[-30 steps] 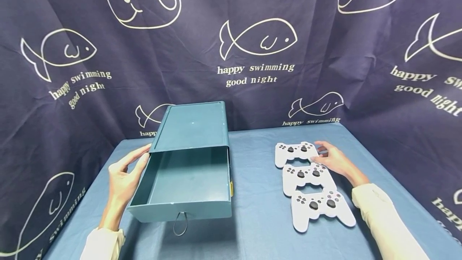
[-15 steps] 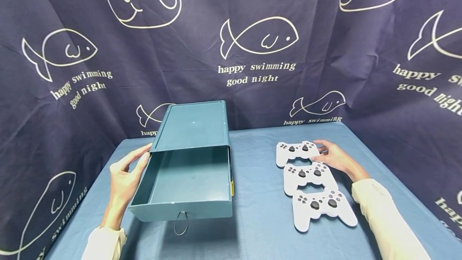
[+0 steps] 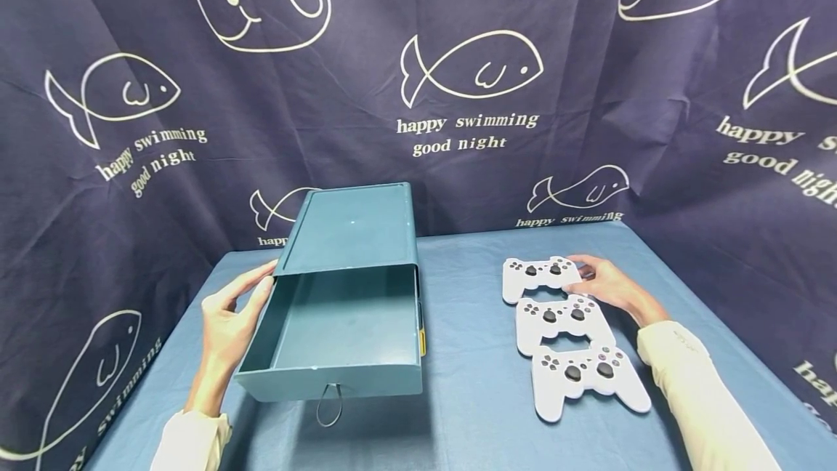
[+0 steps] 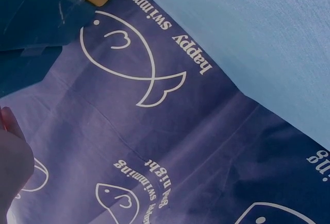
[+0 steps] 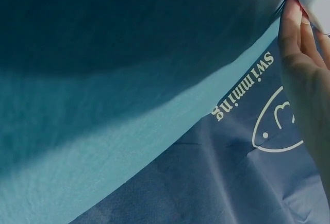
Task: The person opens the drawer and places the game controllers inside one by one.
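A teal drawer box stands left of centre, its drawer pulled out toward me, with nothing inside. Fingertips and thumb of my left hand rest against the left side of the casing, near its front edge; the fingers are extended. Three white game controllers lie in a column on the right: a far one, a middle one and a near one. My right hand holds the right end of the far controller, thumb at its front and fingers behind.
Blue cloth covers the table, with a strip between the box and the controllers. A dark blue curtain with white fish drawings surrounds it at the back and sides. A wire loop handle hangs from the drawer front.
The whole head view has shifted slightly, everything sliding a little to the right. Both hands keep their places at the box and the far controller.
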The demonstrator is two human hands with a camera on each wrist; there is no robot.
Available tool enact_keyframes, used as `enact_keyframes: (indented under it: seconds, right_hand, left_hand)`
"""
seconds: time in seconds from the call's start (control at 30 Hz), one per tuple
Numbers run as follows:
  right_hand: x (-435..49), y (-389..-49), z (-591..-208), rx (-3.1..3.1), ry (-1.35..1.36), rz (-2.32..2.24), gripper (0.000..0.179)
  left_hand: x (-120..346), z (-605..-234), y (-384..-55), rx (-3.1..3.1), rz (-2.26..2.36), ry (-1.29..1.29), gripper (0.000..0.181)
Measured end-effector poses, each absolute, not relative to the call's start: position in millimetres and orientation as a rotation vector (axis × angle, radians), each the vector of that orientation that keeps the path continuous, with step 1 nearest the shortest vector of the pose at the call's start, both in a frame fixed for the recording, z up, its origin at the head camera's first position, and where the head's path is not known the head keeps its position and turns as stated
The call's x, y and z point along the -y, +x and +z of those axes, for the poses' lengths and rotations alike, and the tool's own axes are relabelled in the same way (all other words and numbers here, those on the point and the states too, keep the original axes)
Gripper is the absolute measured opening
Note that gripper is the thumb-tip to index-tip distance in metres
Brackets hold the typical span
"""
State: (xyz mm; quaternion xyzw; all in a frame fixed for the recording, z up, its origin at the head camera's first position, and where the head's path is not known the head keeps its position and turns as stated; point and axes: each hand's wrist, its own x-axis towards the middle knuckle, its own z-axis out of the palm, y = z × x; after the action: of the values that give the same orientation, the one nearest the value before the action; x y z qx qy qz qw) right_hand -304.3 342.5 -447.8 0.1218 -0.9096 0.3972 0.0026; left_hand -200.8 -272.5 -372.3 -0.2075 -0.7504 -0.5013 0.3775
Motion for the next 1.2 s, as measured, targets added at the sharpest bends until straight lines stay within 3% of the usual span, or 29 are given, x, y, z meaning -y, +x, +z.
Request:
enact_keyframes:
  seconds: [1.2]
  right_hand:
    - [-339.3,-292.7,-440.0,2.837,0.211,0.976,0.070]
  left_hand:
    - [270.7,-372.4,-199.3,1.920,-1.297,-0.515,0.030]
